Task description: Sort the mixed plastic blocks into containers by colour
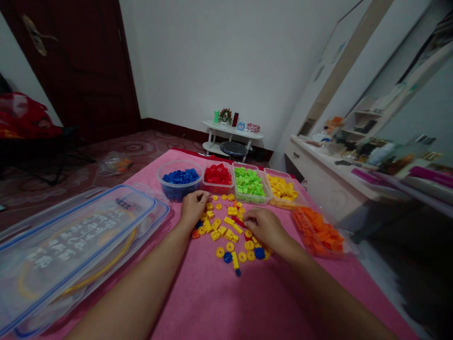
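Observation:
Loose toy bricks (222, 231), mostly yellow with a few blue, red and orange ones, lie scattered on the pink tabletop (226, 302). Yellow rings (242, 257) are mixed among them. At the pile's left edge is my left hand (193, 208), fingers curled together in front of the blue tub; anything between them is hidden. On the right side, my right hand (264, 226) reaches over the pile, its fingertips closed at the end of a long red brick (237, 221).
Along the far edge stand a round tub of blue bricks (166, 186) and boxes of red (217, 188), green (264, 197) and yellow bricks (282, 203). An orange-brick box (318, 233) sits right. Clear lids (116, 198) lie left. A white dresser (318, 156) stands beyond.

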Tool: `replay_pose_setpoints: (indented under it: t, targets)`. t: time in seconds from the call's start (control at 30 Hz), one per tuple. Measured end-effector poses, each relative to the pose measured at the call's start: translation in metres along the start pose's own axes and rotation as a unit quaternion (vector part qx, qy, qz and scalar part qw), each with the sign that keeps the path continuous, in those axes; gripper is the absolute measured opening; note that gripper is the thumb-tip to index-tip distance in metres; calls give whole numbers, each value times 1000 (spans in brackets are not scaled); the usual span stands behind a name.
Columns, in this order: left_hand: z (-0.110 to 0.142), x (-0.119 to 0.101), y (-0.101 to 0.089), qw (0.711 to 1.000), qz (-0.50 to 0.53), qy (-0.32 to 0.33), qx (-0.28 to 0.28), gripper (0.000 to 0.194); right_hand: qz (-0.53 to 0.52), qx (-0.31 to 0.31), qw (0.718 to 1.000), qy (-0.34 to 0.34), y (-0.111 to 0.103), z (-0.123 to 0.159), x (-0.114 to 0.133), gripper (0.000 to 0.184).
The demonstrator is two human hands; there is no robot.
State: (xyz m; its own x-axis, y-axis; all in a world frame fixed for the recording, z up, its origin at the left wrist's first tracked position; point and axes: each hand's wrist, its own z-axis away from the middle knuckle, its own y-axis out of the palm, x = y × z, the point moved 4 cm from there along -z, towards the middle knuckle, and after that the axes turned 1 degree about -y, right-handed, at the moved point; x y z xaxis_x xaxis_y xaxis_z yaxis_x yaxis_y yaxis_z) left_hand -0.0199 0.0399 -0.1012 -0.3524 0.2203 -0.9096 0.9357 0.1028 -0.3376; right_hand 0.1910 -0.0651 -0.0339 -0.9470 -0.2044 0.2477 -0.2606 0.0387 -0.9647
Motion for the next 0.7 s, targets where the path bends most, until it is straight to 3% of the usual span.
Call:
replay_pose_setpoints:
  t: [0.17, 0.3, 0.43, 0.57, 0.7]
  targets:
    - [0, 1, 1, 1000, 11, -2, 3, 30, 46, 16, 998, 39, 19, -19, 5, 19]
    - [-1, 2, 2, 1000, 14, 1, 2, 29, 39, -8, 998, 43, 17, -25, 7, 13]
    - [-2, 4, 3, 1000, 10, 2, 5, 29, -60, -20, 996, 66, 8, -24, -10, 9]
    - [-2, 4, 3, 1000, -5, 8, 7, 29, -171, 57, 982, 54, 13, -15, -36, 9]
    - [-1, 4, 3, 1000, -17, 12, 9, 29, -36, 44, 996, 76, 6, -3, -56, 7]
